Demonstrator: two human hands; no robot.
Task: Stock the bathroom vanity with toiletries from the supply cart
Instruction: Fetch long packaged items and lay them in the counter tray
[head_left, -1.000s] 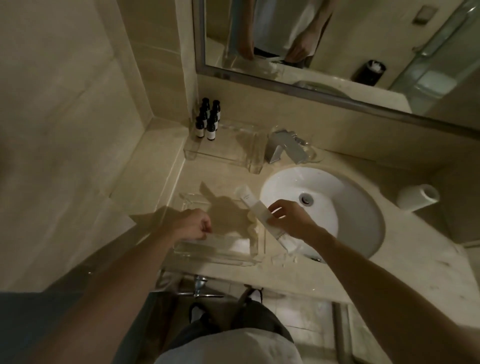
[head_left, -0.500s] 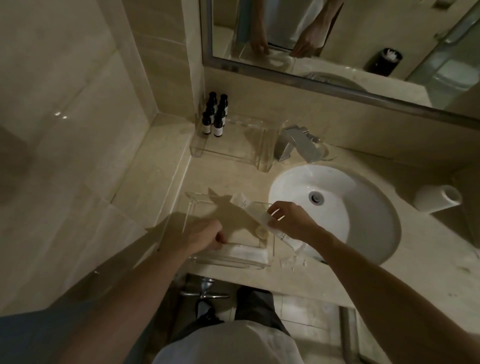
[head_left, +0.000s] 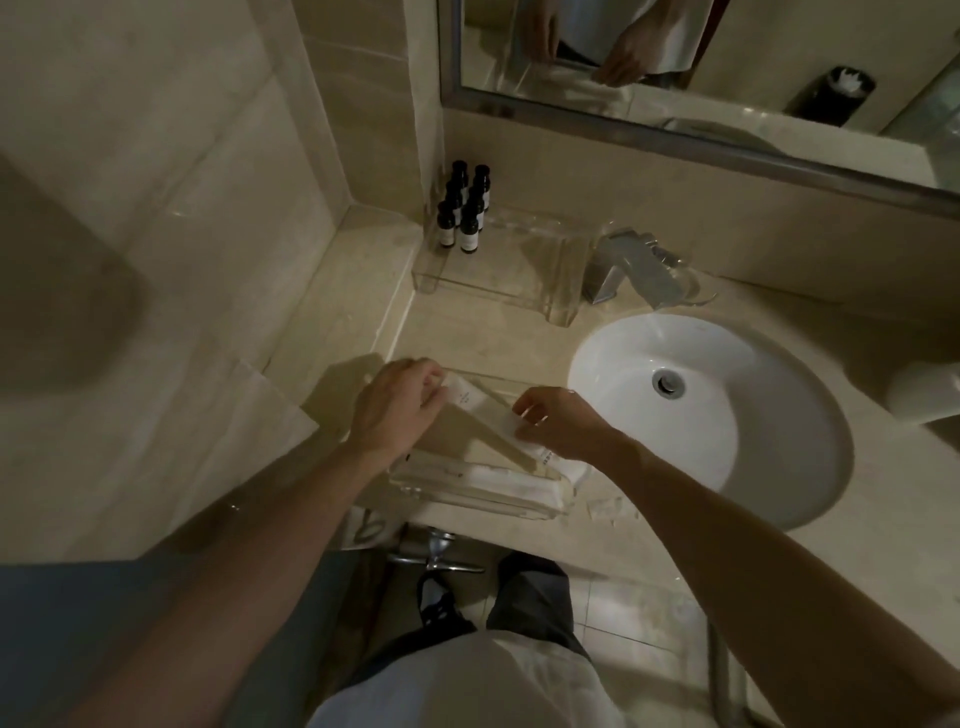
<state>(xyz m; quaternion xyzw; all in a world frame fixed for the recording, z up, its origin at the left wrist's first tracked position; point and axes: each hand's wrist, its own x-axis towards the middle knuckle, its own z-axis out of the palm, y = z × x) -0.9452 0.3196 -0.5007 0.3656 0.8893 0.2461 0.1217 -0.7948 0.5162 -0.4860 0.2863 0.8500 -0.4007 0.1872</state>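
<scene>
Pale beige tiled walls (head_left: 182, 208) close off the left side of the room and meet a beige stone vanity counter (head_left: 519, 338), with a raised ledge (head_left: 363, 270) along its left edge. In the counter's back left corner six small dark bottles with pale labels (head_left: 464, 208) stand upright in two rows, at the left end of a clear acrylic stand (head_left: 519, 260). The rest of that stand's top is bare.

At the front left edge sits a second clear acrylic tray (head_left: 467, 499). White folded packets (head_left: 519, 480) lie along its front wall, and the space behind them is open. A bare strip of counter runs between the two acrylic pieces.

Both hands are over this front tray. The left hand (head_left: 400, 410) is at its back left corner, with its fingertips pinching the far end of a long, slim white packet with small print (head_left: 464, 399). The packet slants down and to the right across the tray. The right hand (head_left: 563, 423), with its fingers curled, pinches the packet's near end close to the tray's right wall. I cannot tell whether the packet touches the tray floor.

A few small clear scraps (head_left: 610, 506) lie on the front edge just right of the tray. Farther right, a chrome tap (head_left: 634, 265) stands at the back, above a round white basin (head_left: 753, 415) that takes up most of the counter there. A white paper roll (head_left: 924, 389) lies at the right edge. A metal-framed mirror (head_left: 727, 52) hangs above the back wall.
</scene>
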